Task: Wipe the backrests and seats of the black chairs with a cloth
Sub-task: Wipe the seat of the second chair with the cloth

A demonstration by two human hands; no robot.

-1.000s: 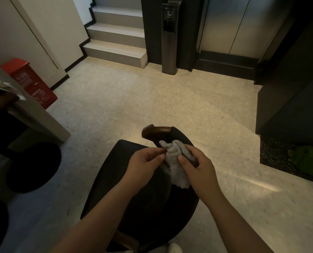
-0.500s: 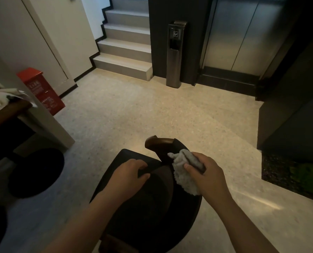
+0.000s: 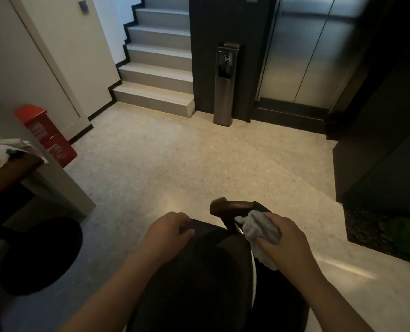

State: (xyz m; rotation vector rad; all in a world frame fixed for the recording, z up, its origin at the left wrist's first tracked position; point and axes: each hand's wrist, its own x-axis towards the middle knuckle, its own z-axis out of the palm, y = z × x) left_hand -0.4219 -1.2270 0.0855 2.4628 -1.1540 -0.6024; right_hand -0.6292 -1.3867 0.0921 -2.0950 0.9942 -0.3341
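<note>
A black chair [image 3: 206, 271] with a brown wooden armrest [image 3: 230, 208] stands right below me, filling the bottom middle of the view. My left hand [image 3: 168, 232] grips the front edge of its black seat, fingers curled over the rim. My right hand [image 3: 283, 243] holds a crumpled grey cloth [image 3: 259, 232] against the chair's curved backrest, just behind the armrest. The lower part of the chair is cut off by the frame.
A round black stool [image 3: 41, 255] stands at the left, beside a wooden table [image 3: 12, 173] with white cloths on it. A red box [image 3: 46, 135] leans on the wall. Ahead are stairs [image 3: 156, 75], a metal ash bin [image 3: 226, 85] and lift doors [image 3: 304, 49].
My left hand let go of the cloth and moved left onto the seat edge. My right hand carried the cloth right along the backrest. The view tilted up.
</note>
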